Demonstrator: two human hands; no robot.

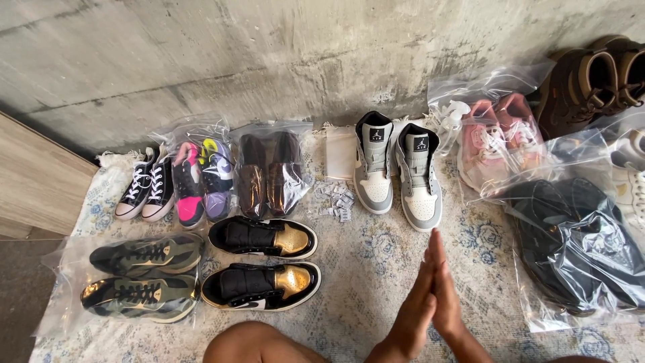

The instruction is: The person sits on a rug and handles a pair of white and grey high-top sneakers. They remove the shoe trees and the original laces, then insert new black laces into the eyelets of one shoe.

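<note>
My left hand (414, 310) and my right hand (445, 296) are pressed flat together, palm to palm, fingers pointing away from me, above the patterned rug (366, 269). Neither holds anything. Just beyond the fingertips stands a pair of grey and white high-top sneakers (398, 171), unbagged, toes toward me. A small heap of white packets (336, 199) lies to their left. My bare knee (259, 343) shows at the bottom edge.
Black and gold sneakers (263, 262) lie on their sides at left. Clear bags hold olive sneakers (144, 275), colourful sneakers (201, 178), dark brown shoes (271, 171), pink shoes (500, 138) and black shoes (574, 242). Small black canvas shoes (144, 185) and brown boots (594, 81) stand by the concrete wall (269, 54).
</note>
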